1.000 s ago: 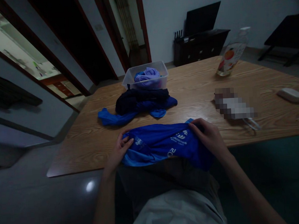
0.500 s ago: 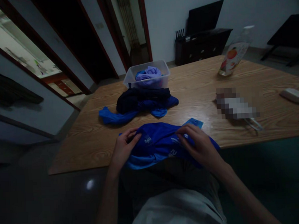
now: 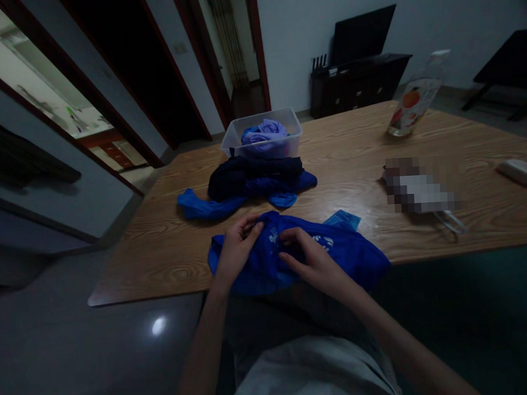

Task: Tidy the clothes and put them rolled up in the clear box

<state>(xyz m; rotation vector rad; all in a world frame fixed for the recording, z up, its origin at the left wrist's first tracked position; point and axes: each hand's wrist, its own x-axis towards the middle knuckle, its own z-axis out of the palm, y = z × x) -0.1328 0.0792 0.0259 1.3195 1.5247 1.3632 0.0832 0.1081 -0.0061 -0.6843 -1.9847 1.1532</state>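
A blue garment [image 3: 350, 252] with white printing lies crumpled over the table's front edge, a lighter blue part sticking out at its back right. At its left part, my left hand [image 3: 238, 246] pinches the raised cloth between thumb and fingers. My right hand [image 3: 313, 262] is over the middle of the garment, close to the print. Its thumb and forefinger are apart, with the tips at the cloth. Just behind lie a dark folded garment [image 3: 253, 173] and a bright blue one [image 3: 211, 207] partly under it.
A clear plastic bin [image 3: 293, 140] holding purple and blue cloth stands behind the garments on the wooden table [image 3: 160, 256]. To the right are a tall bottle [image 3: 413, 104], a blurred-out item [image 3: 417, 189] with a strap, and a pale rounded object [image 3: 522, 172].
My right hand has moved left across the garment toward my left hand, and its thumb and forefinger have parted. My left hand has shifted slightly right and up, bunching the cloth.
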